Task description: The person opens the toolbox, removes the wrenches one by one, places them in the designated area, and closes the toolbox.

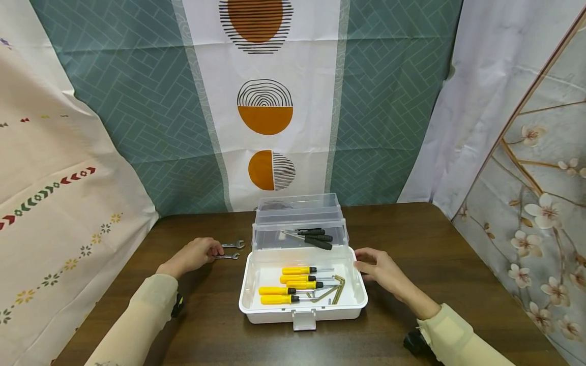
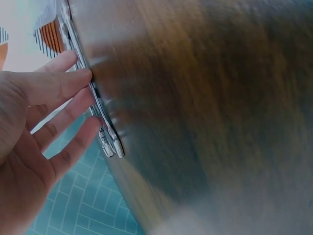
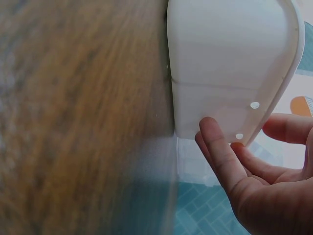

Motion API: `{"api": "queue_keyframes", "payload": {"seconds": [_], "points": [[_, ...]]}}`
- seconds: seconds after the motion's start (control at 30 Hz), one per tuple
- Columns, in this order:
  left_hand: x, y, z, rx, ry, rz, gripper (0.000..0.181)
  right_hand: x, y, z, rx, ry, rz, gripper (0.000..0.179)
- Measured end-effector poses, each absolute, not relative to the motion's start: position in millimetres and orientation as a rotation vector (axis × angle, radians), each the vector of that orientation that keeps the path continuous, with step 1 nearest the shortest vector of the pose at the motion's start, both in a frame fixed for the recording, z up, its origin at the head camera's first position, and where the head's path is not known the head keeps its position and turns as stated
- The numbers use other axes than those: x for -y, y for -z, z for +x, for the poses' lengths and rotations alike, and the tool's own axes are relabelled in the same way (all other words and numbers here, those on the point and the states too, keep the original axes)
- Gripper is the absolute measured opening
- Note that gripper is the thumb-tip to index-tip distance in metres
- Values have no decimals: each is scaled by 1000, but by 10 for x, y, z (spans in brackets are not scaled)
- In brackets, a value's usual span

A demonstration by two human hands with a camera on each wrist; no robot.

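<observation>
My left hand (image 1: 196, 254) reaches down to two metal wrenches (image 2: 105, 122) lying side by side on the table. In the left wrist view its fingers are spread and fairly straight, with the thumb and fingertips touching the wrenches; their far ends show beyond the hand in the head view. My right hand (image 1: 381, 269) holds the right side of an opened white toolbox (image 1: 302, 314), with fingers on the outer wall (image 3: 225, 68) and a digit at the rim. Inside the box lie several yellow screwdrivers (image 1: 277, 291) and brassy hex keys (image 1: 339, 290).
The clear lid (image 1: 297, 208) stands raised at the back of the toolbox. Several black-handled tools (image 1: 316, 238) lie in its upper tray. A latch (image 1: 304, 320) hangs at the front. Patterned curtains (image 1: 389, 101) hang behind the brown table (image 1: 421, 244).
</observation>
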State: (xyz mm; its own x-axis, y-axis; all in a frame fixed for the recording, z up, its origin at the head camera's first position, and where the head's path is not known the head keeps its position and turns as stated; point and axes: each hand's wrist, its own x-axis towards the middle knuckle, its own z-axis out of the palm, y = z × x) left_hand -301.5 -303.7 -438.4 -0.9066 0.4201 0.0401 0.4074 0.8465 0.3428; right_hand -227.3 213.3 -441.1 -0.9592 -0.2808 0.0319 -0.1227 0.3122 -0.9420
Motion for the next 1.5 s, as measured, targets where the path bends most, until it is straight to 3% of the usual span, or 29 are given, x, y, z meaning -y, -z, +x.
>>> {"api": "queue_keyframes", "payload": {"seconds": [0.6,1.5], "points": [[2874,4434,-3058,-3075,-721,706,21,-2130,4415,-2288,-2420,1729,-385,42],[2291,4430,-3186,-3083,-1271,425,29,-2143,4397,-2282,-2433,1701,-396,43]]}}
